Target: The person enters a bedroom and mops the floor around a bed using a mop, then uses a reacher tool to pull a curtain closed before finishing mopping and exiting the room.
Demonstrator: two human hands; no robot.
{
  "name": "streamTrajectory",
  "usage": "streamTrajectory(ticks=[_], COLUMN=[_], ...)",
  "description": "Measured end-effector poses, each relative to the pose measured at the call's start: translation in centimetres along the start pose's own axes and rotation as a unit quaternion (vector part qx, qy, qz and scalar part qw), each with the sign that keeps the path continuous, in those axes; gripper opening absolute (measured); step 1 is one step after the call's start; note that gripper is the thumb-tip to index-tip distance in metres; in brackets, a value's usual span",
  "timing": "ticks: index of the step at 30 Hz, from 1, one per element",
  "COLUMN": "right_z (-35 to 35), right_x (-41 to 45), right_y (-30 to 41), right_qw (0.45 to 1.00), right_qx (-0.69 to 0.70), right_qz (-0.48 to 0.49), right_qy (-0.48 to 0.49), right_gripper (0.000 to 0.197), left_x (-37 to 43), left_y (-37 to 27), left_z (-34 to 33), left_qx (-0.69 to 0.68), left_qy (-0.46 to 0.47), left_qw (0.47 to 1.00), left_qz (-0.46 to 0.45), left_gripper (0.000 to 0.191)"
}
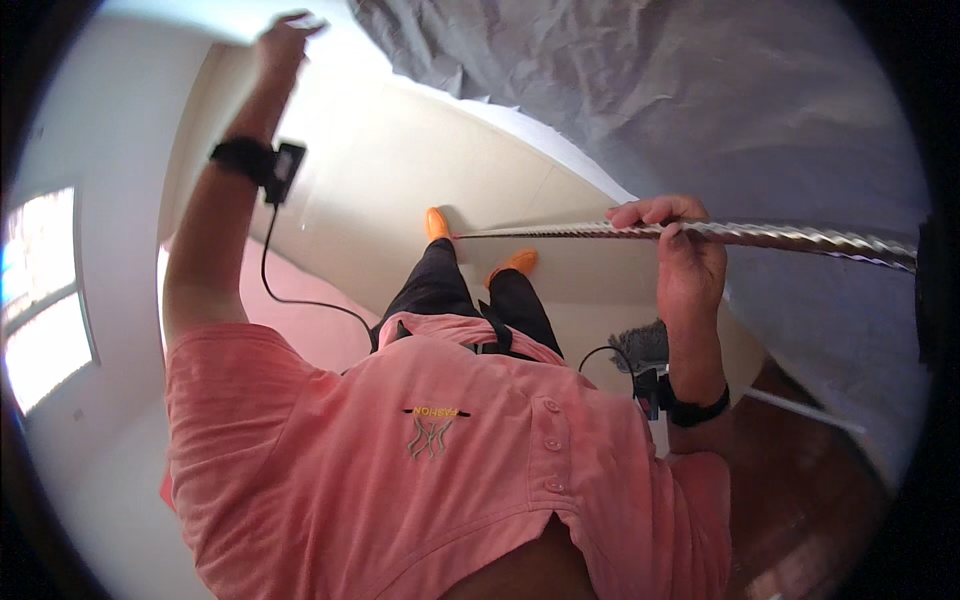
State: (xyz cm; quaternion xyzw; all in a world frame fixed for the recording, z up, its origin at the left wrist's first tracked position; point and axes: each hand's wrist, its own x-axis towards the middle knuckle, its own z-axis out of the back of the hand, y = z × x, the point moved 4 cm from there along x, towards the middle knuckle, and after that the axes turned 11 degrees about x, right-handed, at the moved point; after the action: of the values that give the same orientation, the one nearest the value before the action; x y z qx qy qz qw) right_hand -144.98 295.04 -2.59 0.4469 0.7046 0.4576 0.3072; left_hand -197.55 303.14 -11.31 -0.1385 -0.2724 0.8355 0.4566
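Observation:
My right hand [686,251] grips a long twisted metal pole [795,234], thumb below and fingers over the top. The pole's shiny spiral surface runs from near my left foot out to the right rim, where it meets a dark part. My left hand [289,34] is raised far out at the upper left, against bright glare. Its fingers look apart and I see nothing held in them. A large crinkled grey sheet [637,97] with a white edge spreads across the upper right, close beyond my right hand.
Orange shoes [517,262] stand on a beige floor [375,165]. A grey fluffy head, like a duster's [641,349], is beside my right forearm. Cables run from both wrist devices. At left are a pale wall [120,187] and a window [49,292]. A dark reddish-brown surface [795,480] lies lower right.

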Motion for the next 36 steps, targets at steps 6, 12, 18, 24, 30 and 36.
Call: streamTrajectory(ticks=[6, 12, 18, 24, 30, 36], right_z=[-0.9, -3.0, -3.6, -3.3, -1.9, -1.0], right_x=[-0.7, -1.5, -3.7, -6.5, -8.3, -7.1], right_y=[-5.3, -10.6, -17.7, -20.4, -22.1, -20.8], right_qw=[0.998, 0.984, 0.963, 0.938, 0.923, 0.945], right_qx=[0.010, -0.060, -0.062, -0.046, -0.085, -0.081], right_qz=[-0.060, -0.167, -0.262, -0.335, -0.364, -0.307], right_qy=[0.018, 0.015, 0.030, 0.080, 0.090, 0.084], right_gripper=[0.026, 0.029, 0.033, 0.037, 0.038, 0.040], left_x=[-31.9, -61.6, -67.7, -74.4, -87.1, -97.0], left_y=[14.0, 22.5, 21.9, 18.6, 17.1, 13.8], left_z=[-6.9, -10.0, -11.3, -8.0, -8.7, -9.3], left_qx=[-0.085, -0.216, -0.262, -0.261, -0.307, -0.317], left_qy=[0.327, 0.335, 0.233, 0.126, 0.081, 0.003], left_qw=[0.902, 0.690, 0.700, 0.718, 0.654, 0.613], left_qz=[0.269, 0.604, 0.623, 0.633, 0.686, 0.724], left_gripper=[0.023, 0.018, 0.023, 0.025, 0.022, 0.021])
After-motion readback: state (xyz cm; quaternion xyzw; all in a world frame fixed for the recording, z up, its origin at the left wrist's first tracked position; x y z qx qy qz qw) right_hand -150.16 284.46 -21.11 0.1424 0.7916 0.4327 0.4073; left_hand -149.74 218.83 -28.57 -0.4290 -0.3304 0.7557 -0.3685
